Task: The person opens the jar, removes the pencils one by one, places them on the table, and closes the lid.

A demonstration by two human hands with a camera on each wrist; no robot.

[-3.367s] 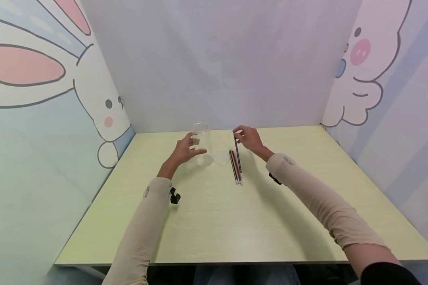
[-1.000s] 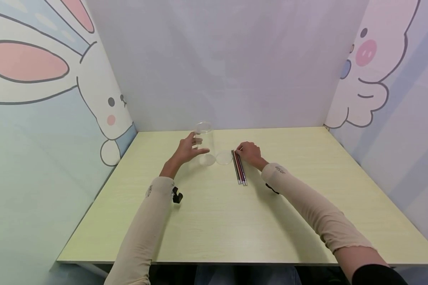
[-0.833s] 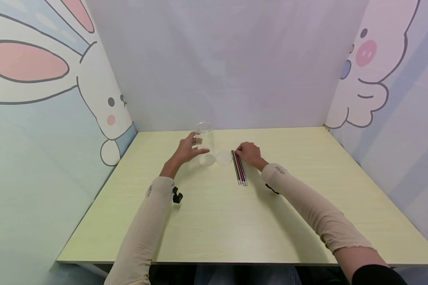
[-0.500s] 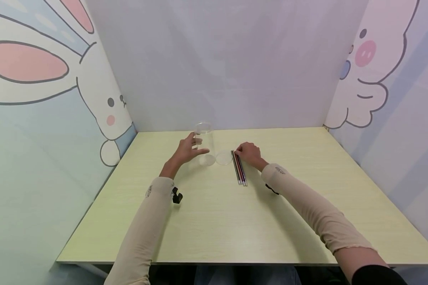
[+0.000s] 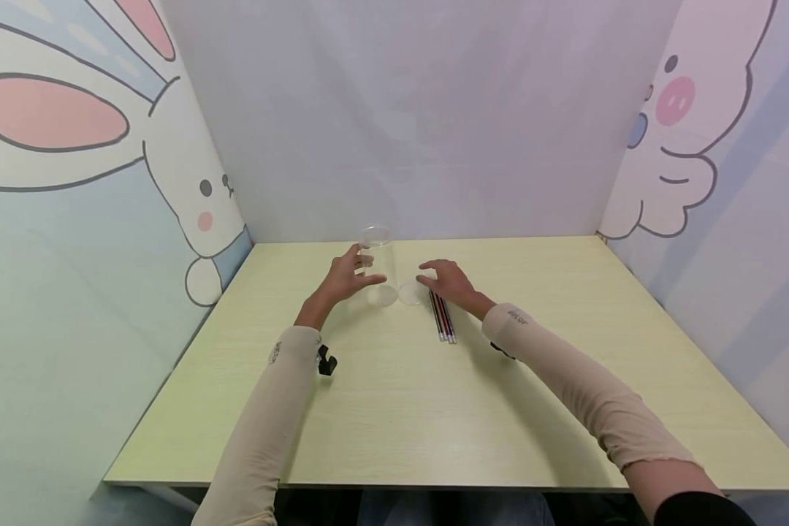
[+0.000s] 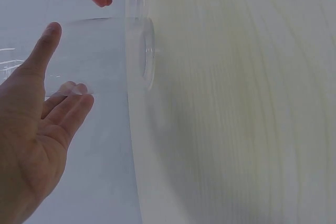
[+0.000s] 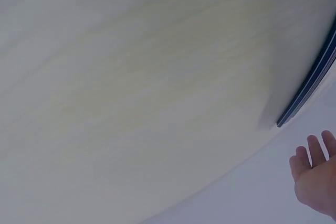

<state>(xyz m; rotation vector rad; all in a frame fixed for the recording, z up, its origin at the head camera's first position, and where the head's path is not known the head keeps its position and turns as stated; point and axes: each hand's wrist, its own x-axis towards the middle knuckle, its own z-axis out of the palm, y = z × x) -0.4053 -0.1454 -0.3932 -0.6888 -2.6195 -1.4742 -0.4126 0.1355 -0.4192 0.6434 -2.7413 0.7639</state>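
A clear cylindrical jar [image 5: 383,259] stands upright near the back of the table. My left hand [image 5: 342,277] holds it from the left, thumb in front and fingers behind; the left wrist view shows the same grip on the see-through wall. Just right of the jar lies a clear round lid [image 5: 409,294], partly covered by my right hand. My right hand [image 5: 452,281] hovers with parted fingers above the lid and the far ends of several pencils [image 5: 443,318], holding nothing. The pencils, dark and reddish, lie side by side; in the right wrist view their dark ends show near the fingers.
The pale wood-grain table [image 5: 394,409] meets a plain grey wall [image 5: 408,124] at the back. Walls with cartoon animals stand at both sides. The table's front edge is close to the person's lap.
The right hand first lays a dark pencil down with the others, rests at their far ends, then lets go and shifts left toward the lid. The left hand stays at the jar.
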